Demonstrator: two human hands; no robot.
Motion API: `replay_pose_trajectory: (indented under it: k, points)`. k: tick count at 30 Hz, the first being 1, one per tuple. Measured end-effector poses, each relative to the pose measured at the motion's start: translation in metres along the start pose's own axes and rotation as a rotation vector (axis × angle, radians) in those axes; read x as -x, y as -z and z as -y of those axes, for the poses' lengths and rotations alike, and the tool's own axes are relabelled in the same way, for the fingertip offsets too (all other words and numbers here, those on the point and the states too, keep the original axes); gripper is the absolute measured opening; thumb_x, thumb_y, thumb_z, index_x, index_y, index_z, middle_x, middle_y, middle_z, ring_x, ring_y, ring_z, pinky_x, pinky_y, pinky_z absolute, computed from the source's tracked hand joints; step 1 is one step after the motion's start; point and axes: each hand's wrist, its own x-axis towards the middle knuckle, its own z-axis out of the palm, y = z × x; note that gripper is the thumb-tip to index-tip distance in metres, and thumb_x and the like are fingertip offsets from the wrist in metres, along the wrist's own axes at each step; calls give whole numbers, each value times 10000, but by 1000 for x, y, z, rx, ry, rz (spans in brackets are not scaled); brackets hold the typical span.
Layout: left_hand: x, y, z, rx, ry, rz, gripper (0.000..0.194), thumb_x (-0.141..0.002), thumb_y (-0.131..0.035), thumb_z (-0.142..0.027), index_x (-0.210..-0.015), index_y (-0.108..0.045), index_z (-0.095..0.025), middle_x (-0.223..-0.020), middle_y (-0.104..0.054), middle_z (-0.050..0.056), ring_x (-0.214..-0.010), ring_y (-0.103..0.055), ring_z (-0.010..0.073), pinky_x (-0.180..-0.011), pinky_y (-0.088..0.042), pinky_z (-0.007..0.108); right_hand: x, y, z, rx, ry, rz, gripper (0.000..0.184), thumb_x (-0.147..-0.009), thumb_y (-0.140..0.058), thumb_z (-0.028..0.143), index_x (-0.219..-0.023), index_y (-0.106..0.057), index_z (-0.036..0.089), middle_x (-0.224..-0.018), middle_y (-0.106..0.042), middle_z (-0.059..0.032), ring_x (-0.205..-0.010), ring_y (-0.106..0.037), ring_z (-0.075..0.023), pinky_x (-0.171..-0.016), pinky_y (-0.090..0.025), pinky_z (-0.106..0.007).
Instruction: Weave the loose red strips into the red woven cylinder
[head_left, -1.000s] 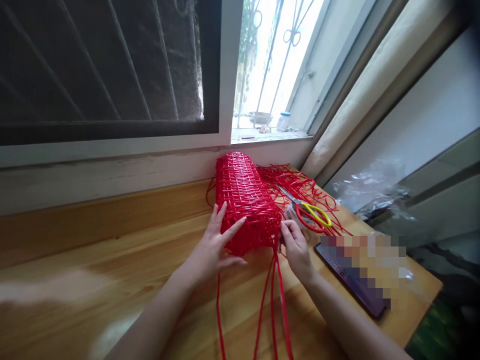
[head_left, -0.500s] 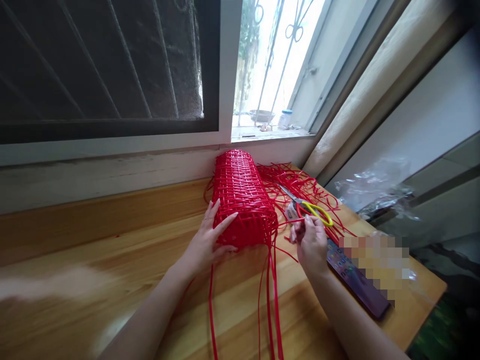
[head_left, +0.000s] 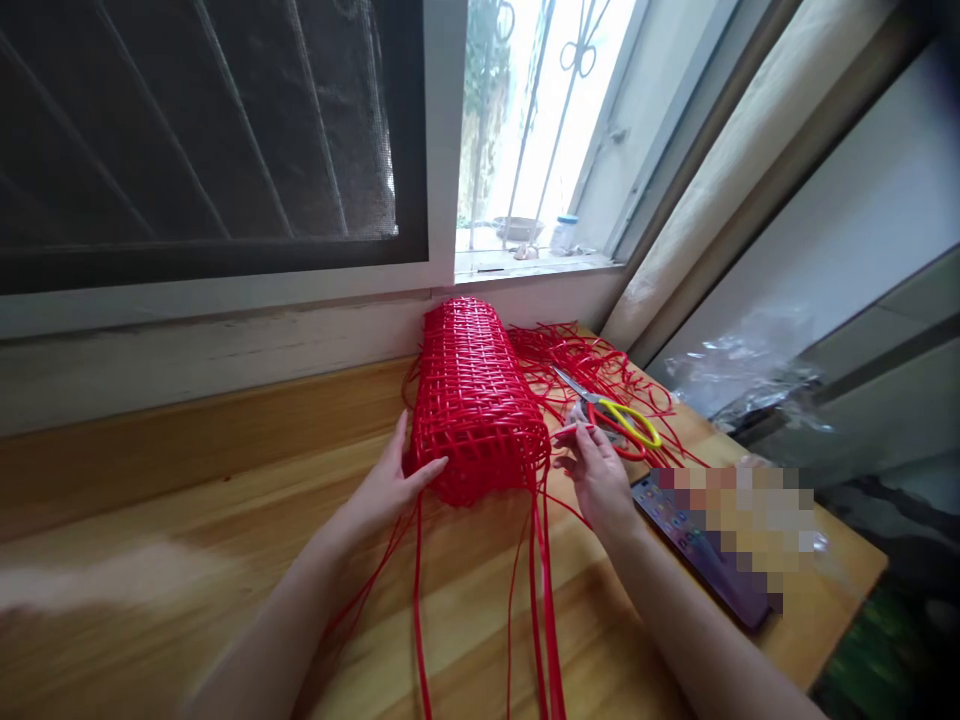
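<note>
A red woven basket lies on its side on the wooden table, its open end towards me. My left hand grips the basket's near left edge, thumb across the front and fingers along the side. Just right of the rim, my right hand pinches a short red plastic strip that runs to the basket. Several long loose strips hang from the rim towards me. Scissors with yellow and red handles lie beyond my right hand, partly open-looking handles up, beside a heap of red strips.
A dark phone lies on the table to the right, next to a blurred patch. Clear plastic wrapping is at the right edge. A window frame and sill stand behind the basket, with a curtain to the right.
My right hand has moved left, closer to the basket rim, with the strip. My left hand has slid down and outward along the basket's left side. The view has shifted slightly.
</note>
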Motion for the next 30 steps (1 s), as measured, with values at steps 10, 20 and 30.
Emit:
replay_pose_trajectory:
  k: [10, 20, 30]
  points:
    - [4, 9, -7, 322, 44, 234, 889, -746, -573, -239, -1446, -24, -249, -1529, -121, 17, -1384, -155, 249, -1115, -221, 391, -8, 5, 10, -120, -194, 247, 218, -698, -695, 366, -652, -565, 197, -685, -556, 28, -655, -534, -95, -586, -443, -208]
    - [5, -23, -24, 446, 123, -113, 922, -597, -530, -93, -1430, -149, -204, -1473, -316, 37, -1336, -305, 213, -1084, -295, 301, 4, 4, 7, 252, 28, 242, 331, -797, -566, 513, -716, -489, 201, -578, -622, 18, -554, -539, -104, -541, -380, -218]
    - [4, -16, -27, 403, 108, -107, 925, -541, -510, -92, -1414, -218, -172, -1442, -371, 75, -1313, -345, 263, -1073, -320, 358, 10, -5, 8, 300, -40, 266, 356, -753, -607, 519, -682, -477, 195, -499, -577, 23, -470, -473, -94, -479, -330, -218]
